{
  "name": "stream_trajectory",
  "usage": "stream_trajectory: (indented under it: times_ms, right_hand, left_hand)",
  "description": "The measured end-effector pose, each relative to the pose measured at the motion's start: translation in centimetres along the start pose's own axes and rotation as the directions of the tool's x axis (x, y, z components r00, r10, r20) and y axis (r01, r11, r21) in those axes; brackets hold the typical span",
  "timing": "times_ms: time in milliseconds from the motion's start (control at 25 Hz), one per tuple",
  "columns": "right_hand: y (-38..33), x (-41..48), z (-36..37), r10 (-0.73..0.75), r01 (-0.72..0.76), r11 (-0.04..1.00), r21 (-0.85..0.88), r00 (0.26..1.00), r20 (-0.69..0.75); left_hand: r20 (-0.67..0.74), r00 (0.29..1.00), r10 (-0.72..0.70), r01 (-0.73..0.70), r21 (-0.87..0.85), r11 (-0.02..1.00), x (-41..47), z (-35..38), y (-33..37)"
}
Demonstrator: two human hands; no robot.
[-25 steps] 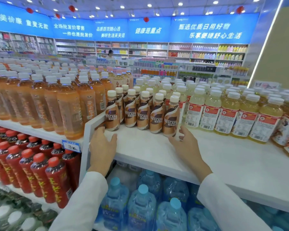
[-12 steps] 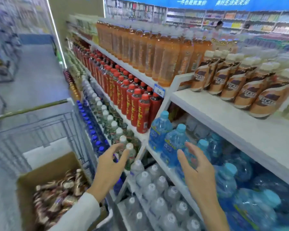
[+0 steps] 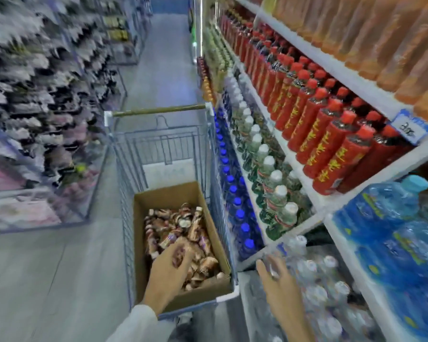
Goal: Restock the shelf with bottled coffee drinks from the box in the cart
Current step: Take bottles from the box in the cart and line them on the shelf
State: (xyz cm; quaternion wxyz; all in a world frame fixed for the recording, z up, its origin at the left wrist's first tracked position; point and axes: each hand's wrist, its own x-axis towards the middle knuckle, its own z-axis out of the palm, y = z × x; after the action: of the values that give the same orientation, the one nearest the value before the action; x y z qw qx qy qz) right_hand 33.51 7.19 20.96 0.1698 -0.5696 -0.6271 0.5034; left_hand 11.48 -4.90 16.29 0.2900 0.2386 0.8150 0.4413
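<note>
A brown cardboard box (image 3: 169,195) sits in the wire cart (image 3: 158,110) and holds several small brown coffee bottles (image 3: 183,225) lying loose. My left hand (image 3: 167,270) reaches down into the near end of the box and lies on the bottles. One bottle's label shows between thumb and fingers, but blur hides whether they close round it. My right hand (image 3: 278,285) hovers with fingers spread just right of the cart, above the clear water bottles (image 3: 316,287). It holds nothing. The shelf's coffee row is out of view.
Right of the cart runs the shelf unit with red bottles (image 3: 326,134), orange drinks (image 3: 386,38), green-labelled bottles (image 3: 267,169), blue-capped bottles (image 3: 232,191) and blue water packs (image 3: 395,223). The grey aisle floor (image 3: 47,267) stretches left, with another rack (image 3: 35,95) beyond.
My head has turned left and down from the shelf to the cart. My left hand has dropped from the air into the box. My right hand has lowered beside the cart.
</note>
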Motion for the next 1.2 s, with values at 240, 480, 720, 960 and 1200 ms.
stream_trajectory:
  times_ms: [240, 480, 720, 960, 1200]
  right_hand:
    - [0.6, 4.3, 8.2, 0.228, -0.224, 0.973, -0.047, 0.970, 0.086]
    - [0.5, 7.7, 13.3, 0.358, -0.350, 0.934, -0.074, 0.918, 0.169]
    - [5.6, 12.3, 15.7, 0.436, -0.411, 0.898, -0.154, 0.879, 0.195]
    - [9.7, 13.8, 18.2, 0.486, -0.470, 0.868, -0.159, 0.870, 0.080]
    - [8.1, 13.4, 19.0, 0.472, -0.443, 0.879, -0.176, 0.861, 0.189]
  left_hand:
    - [0.071, 0.981, -0.181, 0.175, 0.088, 0.981, 8.5, -2.0, -5.0]
    - [0.214, 0.939, -0.267, 0.187, 0.333, 0.924, 19.5, -0.5, -9.6]
    - [0.237, 0.942, -0.239, 0.082, 0.527, 0.846, 32.1, 3.1, -14.5]
    - [0.475, 0.863, -0.174, -0.239, 0.686, 0.688, 39.1, 5.4, -19.2]
    - [0.361, 0.930, -0.069, -0.158, 0.562, 0.812, 38.7, 4.6, -19.5]
